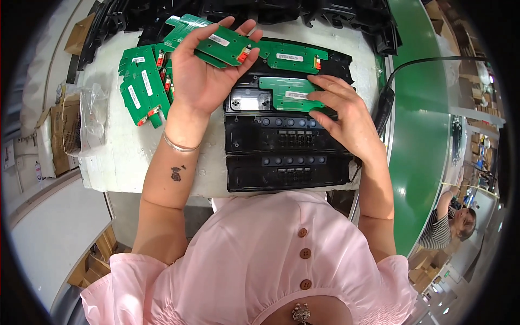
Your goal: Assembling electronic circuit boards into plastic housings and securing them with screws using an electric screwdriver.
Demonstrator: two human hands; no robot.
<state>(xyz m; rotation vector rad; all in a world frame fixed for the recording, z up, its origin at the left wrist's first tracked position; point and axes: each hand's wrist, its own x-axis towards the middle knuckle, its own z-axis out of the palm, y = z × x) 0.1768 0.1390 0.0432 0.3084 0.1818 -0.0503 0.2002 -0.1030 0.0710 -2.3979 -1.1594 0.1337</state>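
Note:
In my left hand (208,70), palm up, rest several green circuit boards (226,47), with the fingers curled round their edges. My right hand (344,111) has its fingertips on another green circuit board (290,93), which lies over the second black plastic panel (250,101). Farther back, a circuit board (294,57) sits on the farthest black panel (342,65). Two nearer black panels, one at mid-row (246,135) and the other at the front (244,174), show round buttons and dark slots with no board over them.
More green circuit boards (142,89) with red-orange connectors are stacked at left. Black plastic parts (346,16) crowd the back of the white table (122,162). A black cable (385,97) hangs at right, beside the green surface (414,141). A clear plastic bag (93,111) lies at left; another person (449,225) is far right.

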